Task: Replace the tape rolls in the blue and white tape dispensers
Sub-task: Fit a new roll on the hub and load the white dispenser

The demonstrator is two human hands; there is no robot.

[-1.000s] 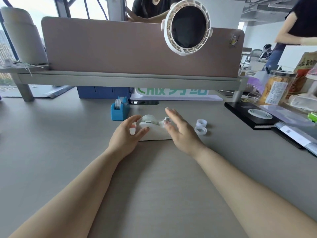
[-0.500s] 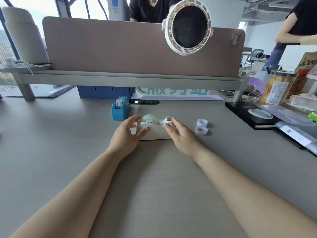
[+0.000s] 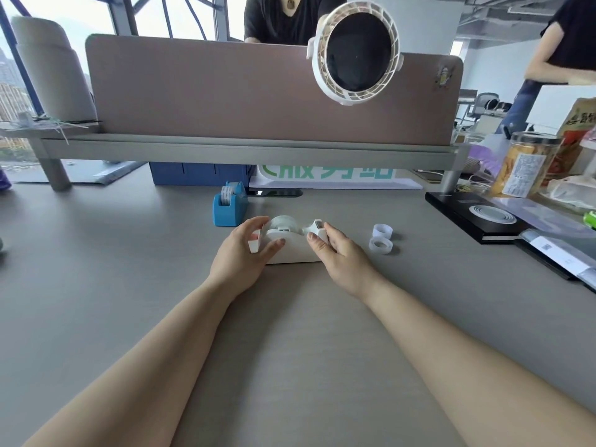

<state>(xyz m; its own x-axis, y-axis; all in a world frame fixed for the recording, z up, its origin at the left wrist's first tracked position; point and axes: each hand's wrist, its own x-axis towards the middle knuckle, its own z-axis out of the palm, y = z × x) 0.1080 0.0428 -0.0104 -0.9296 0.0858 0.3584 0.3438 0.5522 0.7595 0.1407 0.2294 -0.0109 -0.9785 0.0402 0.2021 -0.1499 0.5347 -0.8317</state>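
Observation:
The white tape dispenser point(image 3: 292, 245) stands on the grey desk point(image 3: 129, 269) at the centre, with a tape roll point(image 3: 283, 221) seated in it. My left hand point(image 3: 245, 253) grips its left end, thumb in front and fingers behind. My right hand point(image 3: 338, 253) holds the right end by the cutter. The blue tape dispenser point(image 3: 229, 204) with a roll in it stands behind and to the left, untouched. Two loose clear tape rolls point(image 3: 381, 240) lie on the desk right of my right hand.
A brown partition point(image 3: 225, 91) on a grey shelf closes off the back, with a white round fan point(image 3: 354, 53) clipped to it. A black box point(image 3: 467, 217), a snack jar point(image 3: 524, 162) and papers crowd the right side. Two people stand behind the partition and at the right.
My right hand has closed from an open, raised pose onto the cutter end of the white dispenser. My left hand has kept its hold on the left end.

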